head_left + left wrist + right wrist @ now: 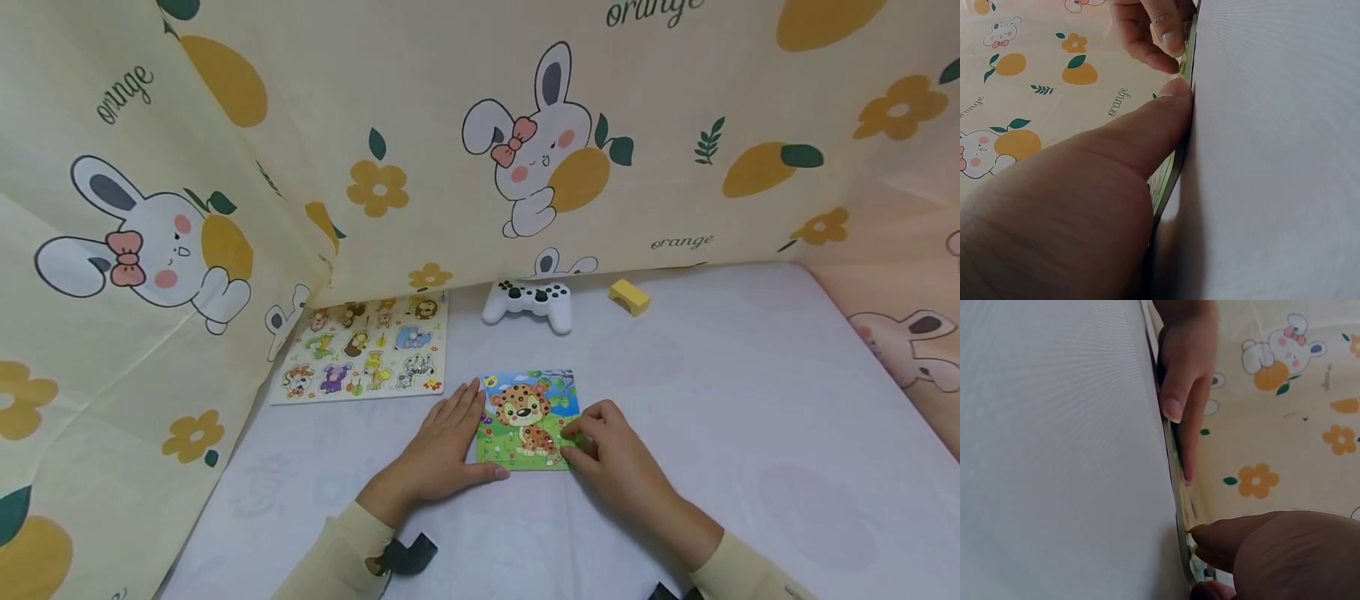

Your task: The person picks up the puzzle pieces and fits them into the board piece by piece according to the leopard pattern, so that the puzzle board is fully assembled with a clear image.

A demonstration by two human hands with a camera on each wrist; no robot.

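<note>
A square jigsaw puzzle (525, 379) with a cartoon leopard on green grass under blue sky lies flat on the white-covered table. My left hand (442, 446) lies flat along its left side, fingers straight and thumb against the lower left edge. In the left wrist view the thumb (1175, 90) touches the puzzle's edge. At the right edge, my right hand (622, 458) has curled fingers, with thumb and index finger pinching at a puzzle piece near the leopard's tail. Fingertips mostly hide that piece. In the right wrist view these fingertips (1200, 534) touch the puzzle's surface.
A wooden animal peg board (382, 392) lies at the back left. Behind the puzzle sits a white game controller (528, 304), with a yellow block (628, 297) to its right. Printed rabbit-and-orange cloth (442, 167) hangs around the table's back and sides.
</note>
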